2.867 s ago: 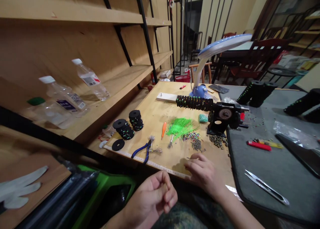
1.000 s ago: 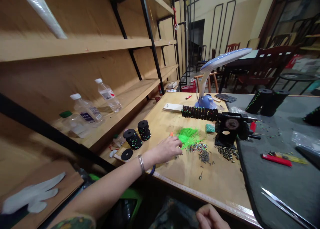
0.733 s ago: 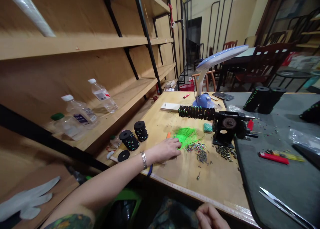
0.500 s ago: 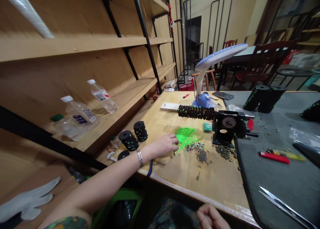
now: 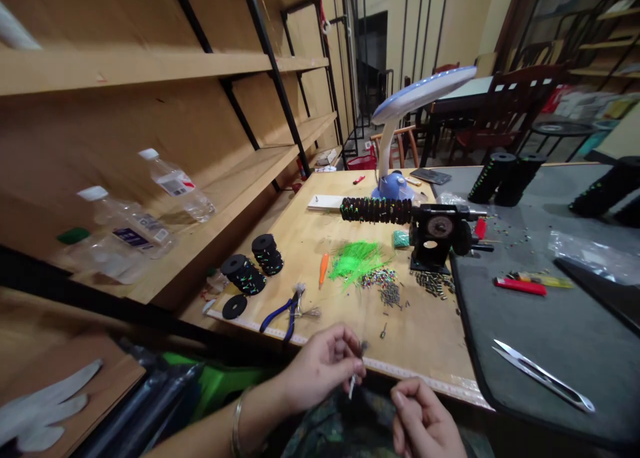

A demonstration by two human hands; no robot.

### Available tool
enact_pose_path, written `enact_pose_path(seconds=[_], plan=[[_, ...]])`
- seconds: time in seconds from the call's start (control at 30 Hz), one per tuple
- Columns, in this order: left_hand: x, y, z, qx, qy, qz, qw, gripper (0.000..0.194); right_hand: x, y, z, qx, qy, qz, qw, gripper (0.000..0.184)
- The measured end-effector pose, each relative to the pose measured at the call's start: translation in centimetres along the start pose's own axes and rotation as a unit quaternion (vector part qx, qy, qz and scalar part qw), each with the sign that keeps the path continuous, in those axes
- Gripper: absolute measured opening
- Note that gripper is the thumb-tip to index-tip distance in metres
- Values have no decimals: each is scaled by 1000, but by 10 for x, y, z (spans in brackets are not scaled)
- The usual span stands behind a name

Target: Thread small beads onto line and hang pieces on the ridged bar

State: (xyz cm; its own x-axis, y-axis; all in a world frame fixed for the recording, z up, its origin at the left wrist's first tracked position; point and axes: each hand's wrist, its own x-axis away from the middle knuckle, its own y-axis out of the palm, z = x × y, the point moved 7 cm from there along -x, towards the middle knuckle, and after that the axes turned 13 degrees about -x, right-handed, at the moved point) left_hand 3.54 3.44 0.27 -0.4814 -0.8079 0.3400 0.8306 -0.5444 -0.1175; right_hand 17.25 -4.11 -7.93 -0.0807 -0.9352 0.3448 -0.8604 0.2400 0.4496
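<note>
My left hand, a bangle on its wrist, is over the table's front edge with fingers pinched on a small white strip. A small dark blur shows by its fingertips. To the right, my right hand is closed, thumb against the fingers; whatever is in it is hidden. Nearby on the wood lie blue-handled pliers, an orange spindle-shaped piece, bright green fibres, coloured beads, small grey metal pieces and a small metal part.
A black hand-cranked winder carries a dark wound roll. Behind it stands a blue lamp. Black spools stand at left. Silver snips and a red cutter lie on the grey mat. Shelves border the left.
My left hand has come back from the green fibres to the table's front edge, with a white strip now visible in it. The orange piece and pliers are uncovered. The view has shifted right.
</note>
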Motion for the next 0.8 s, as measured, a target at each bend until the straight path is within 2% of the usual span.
enact_pose_path(seconds=[0.13,0.23,0.57,0.8], plan=[[9,32,-49,107,-39,28,993,32,3,2,-4,-1,13,-24,1000,48],[15,43,-67,140,-64,49,987,28,6,3,-8,6,20,-14,1000,50],[17,49,-62,61,-60,73,994,24,5,8,-2,29,39,-16,999,53],[18,45,-62,-64,-33,142,987,19,2,3,2,56,21,-6,998,50]])
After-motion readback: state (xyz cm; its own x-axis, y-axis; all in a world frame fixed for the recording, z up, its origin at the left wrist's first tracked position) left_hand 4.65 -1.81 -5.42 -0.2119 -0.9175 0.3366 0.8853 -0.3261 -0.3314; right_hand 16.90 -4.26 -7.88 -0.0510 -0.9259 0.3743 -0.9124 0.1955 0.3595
